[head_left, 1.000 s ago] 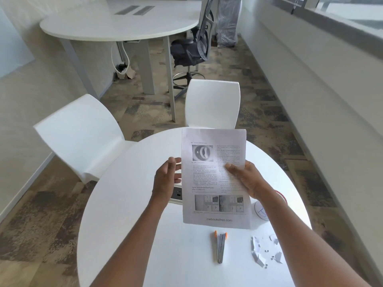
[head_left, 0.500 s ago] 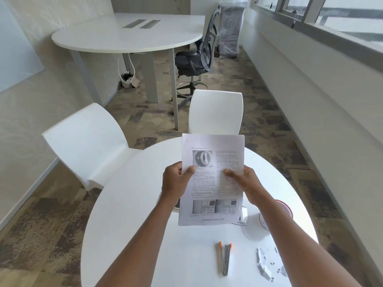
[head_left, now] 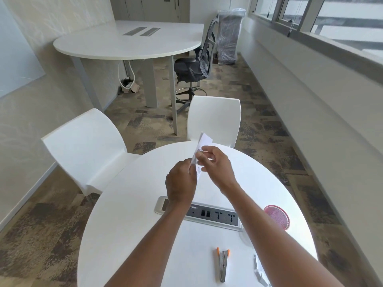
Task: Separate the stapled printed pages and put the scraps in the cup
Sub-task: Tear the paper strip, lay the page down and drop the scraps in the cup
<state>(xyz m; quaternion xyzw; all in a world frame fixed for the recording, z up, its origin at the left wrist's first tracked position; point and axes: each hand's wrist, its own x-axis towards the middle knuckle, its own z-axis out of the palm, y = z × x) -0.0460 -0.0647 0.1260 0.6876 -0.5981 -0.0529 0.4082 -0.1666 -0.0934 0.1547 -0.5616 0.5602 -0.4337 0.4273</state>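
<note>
Both hands are up over the far half of the round white bench [head_left: 128, 204], and the printed pages [head_left: 202, 145] are turned nearly edge-on between them, so only a thin white sliver and a strip of print show. The left hand [head_left: 180, 184] has its fingers curled round the lower edge of the sheets. The right hand [head_left: 215, 164] pinches the pages a little higher up, thumb and fingertips closed on the paper. The two hands sit just beside each other, knuckles almost touching.

The cup [head_left: 276, 217], with its pink patterned side, stands at the right of the bench, partly hidden behind the right forearm. Near the front edge lies a staple remover [head_left: 222, 264] with orange tips, flat on the surface and well apart from the hands. To its right a few paper scraps [head_left: 259, 270] lie on the bench; they look like torn corners, though the arm covers most of them. A grey socket panel [head_left: 213, 215] is set into the middle of the bench beneath the arms.

Two white chairs [head_left: 213, 119] stand at the far side.
</note>
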